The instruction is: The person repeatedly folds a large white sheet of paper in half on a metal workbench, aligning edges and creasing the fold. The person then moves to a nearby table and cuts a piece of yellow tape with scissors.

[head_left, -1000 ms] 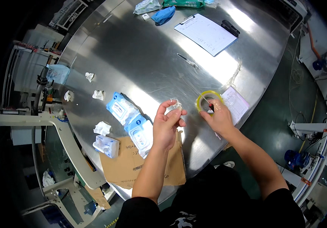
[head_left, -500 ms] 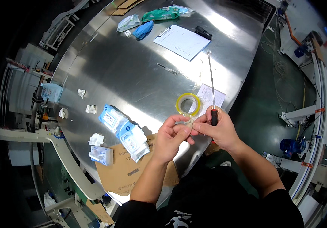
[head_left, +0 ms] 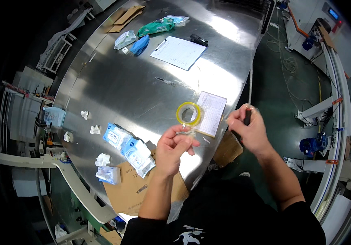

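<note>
My left hand (head_left: 174, 150) is closed in a pinch on a small translucent scrap (head_left: 190, 133), crumpled and too small to name surely. Just beyond its fingertips a yellow-rimmed roll of clear tape (head_left: 178, 113) lies on the metal table. Beside the roll, near the table's right edge, is a printed form sheet (head_left: 213, 110). My right hand (head_left: 252, 130) is off that edge, wrapped round the dark handle of a screwdriver (head_left: 251, 81). The long thin shaft points away from me. Whether the right fingertips also hold something small cannot be made out.
Blue-white wipe packs (head_left: 136, 154), a tissue pack (head_left: 108, 174) and crumpled tissues (head_left: 95, 129) lie left on the table (head_left: 114, 90). Cardboard (head_left: 130, 192) is near me. A clipboard (head_left: 178, 52), pen (head_left: 165, 81) and green pack (head_left: 156, 27) lie farther off. Machine frames flank both sides.
My hands have separated. The right hand has moved right, past the table edge, with the screwdriver; the left still pinches the scrap. The view has shifted, uncovering more of the form sheet.
</note>
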